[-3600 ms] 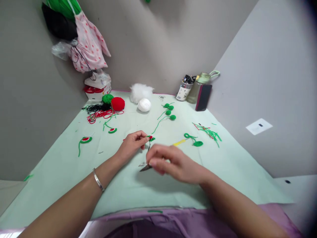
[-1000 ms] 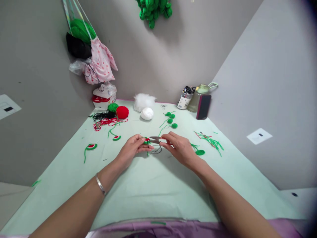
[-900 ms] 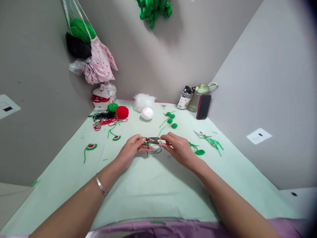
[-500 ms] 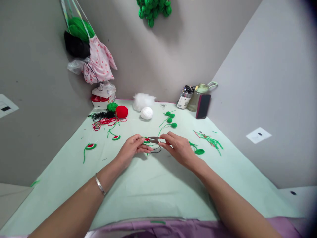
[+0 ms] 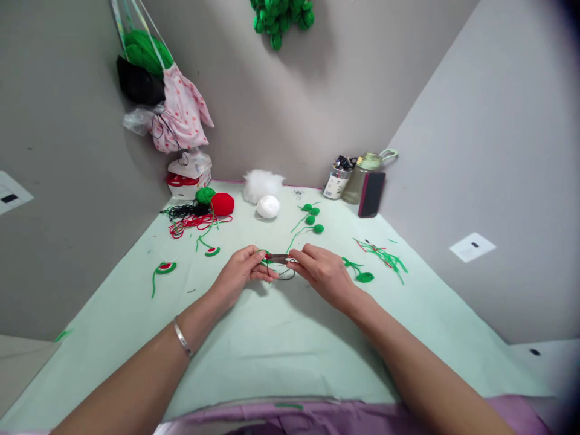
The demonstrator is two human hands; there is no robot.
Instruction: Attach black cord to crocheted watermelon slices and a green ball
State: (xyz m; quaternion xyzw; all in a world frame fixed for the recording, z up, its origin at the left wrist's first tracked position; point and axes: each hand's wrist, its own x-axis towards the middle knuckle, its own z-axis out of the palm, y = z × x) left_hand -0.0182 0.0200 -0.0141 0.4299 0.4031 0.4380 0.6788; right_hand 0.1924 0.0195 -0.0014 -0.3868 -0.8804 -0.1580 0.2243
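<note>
Red-and-green yarn piece [image 5: 267, 257] at the scissor tips

Between the hands, the left hand [image 5: 242, 270] pinches the piece, fingertips closed on its edge. From three o'clock, the right hand [image 5: 327, 273] grips the scissors [image 5: 278, 258], fingers curled closed around the handles, blades apparently nearly together. Black thread [image 5: 286, 278] loops just below. A steady pinch and tips angled off stitches and fingertips would probably serve best, with the loop clear. Farther, at twelve o'clock, sits a white yarn ball [image 5: 268, 207].
</note>
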